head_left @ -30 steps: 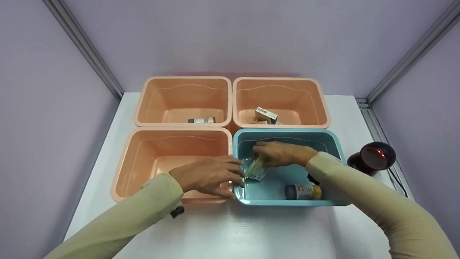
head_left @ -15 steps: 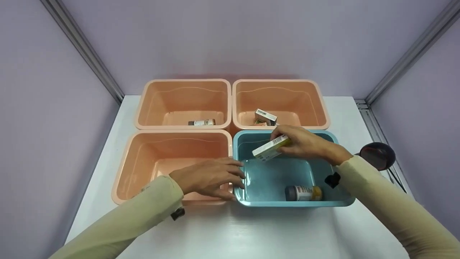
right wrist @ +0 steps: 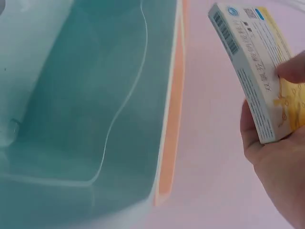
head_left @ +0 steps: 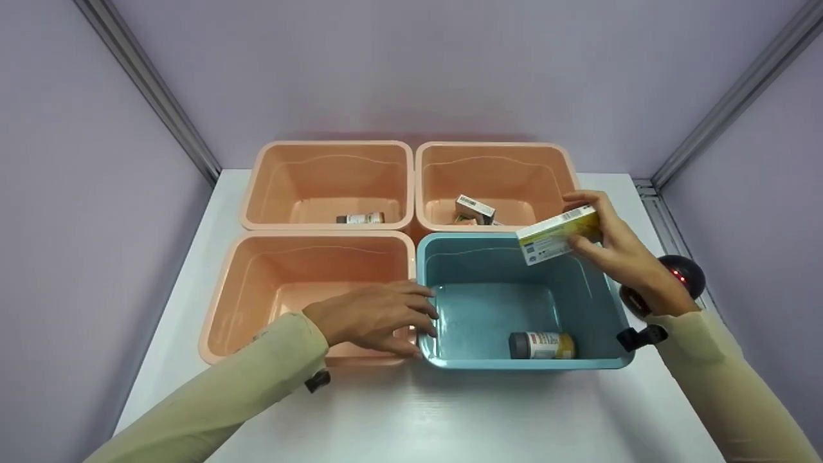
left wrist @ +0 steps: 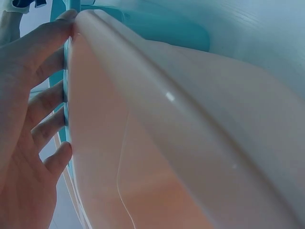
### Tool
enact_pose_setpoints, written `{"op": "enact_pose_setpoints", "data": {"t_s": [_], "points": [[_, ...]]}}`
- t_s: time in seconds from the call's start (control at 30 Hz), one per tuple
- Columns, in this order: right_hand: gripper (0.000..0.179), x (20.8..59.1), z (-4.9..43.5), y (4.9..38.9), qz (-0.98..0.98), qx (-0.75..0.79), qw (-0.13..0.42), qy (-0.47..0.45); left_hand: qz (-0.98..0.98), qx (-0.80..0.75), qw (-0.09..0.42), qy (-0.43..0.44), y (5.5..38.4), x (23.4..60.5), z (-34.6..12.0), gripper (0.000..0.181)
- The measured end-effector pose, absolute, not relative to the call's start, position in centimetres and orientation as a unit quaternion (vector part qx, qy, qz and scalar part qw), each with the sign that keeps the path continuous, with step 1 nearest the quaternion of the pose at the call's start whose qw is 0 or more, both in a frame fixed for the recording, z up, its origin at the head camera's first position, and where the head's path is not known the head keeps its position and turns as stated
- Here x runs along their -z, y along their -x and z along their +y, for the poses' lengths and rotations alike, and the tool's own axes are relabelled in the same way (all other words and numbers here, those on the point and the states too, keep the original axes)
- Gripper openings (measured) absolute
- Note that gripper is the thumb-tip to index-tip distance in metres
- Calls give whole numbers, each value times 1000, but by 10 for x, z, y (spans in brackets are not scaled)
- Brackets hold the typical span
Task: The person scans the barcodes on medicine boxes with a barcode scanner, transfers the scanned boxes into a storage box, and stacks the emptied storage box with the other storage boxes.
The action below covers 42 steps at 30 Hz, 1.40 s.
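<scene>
My right hand (head_left: 617, 247) grips a white and yellow medicine box (head_left: 543, 243) above the back right corner of the blue bin (head_left: 527, 364). In the right wrist view the box (right wrist: 252, 71) shows a barcode and printed text, with the thumb on its broad face. My left hand (head_left: 376, 318) rests with extended fingers on the adjoining rims of the front left orange bin (head_left: 218, 302) and the blue bin. A bottle (head_left: 542, 345) with a dark cap and a white and yellow label lies on its side in the blue bin.
A white bottle (head_left: 361, 218) lies in the back left orange bin (head_left: 252, 186). Small boxes, including a white one (head_left: 476, 209), lie in the back right orange bin (head_left: 575, 186). A black scanner (head_left: 687, 275) with red lights stands to the right, partly behind my right wrist.
My right hand has lifted the medicine box out of the blue bin and carried it up and right, toward the scanner. My left hand has stayed in place.
</scene>
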State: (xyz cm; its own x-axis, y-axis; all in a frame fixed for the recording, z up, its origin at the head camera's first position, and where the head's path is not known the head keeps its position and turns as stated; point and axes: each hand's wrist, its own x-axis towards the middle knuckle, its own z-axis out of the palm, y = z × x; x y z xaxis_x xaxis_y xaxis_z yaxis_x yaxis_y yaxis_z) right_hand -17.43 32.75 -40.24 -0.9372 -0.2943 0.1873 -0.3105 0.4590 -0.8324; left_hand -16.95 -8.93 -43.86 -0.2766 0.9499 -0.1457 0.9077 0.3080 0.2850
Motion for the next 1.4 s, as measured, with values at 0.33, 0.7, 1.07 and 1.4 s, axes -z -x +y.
{"op": "enact_pose_setpoints", "data": {"t_s": [0.33, 0.7, 1.07, 1.4], "points": [[61, 414, 379, 150, -806, -578, 84, -101, 794, -69, 142, -588, 170, 440, -88, 43], [44, 442, 426, 123, -721, -678, 138, -42, 797, -68, 146, -582, 169, 440, -89, 44], [46, 472, 433, 103, -630, -745, 156, 154, 797, -63, 146, -582, 168, 439, -89, 44], [48, 503, 434, 93, -560, -762, 131, 298, 801, -60, 151, -576, 169, 437, -89, 45]]}}
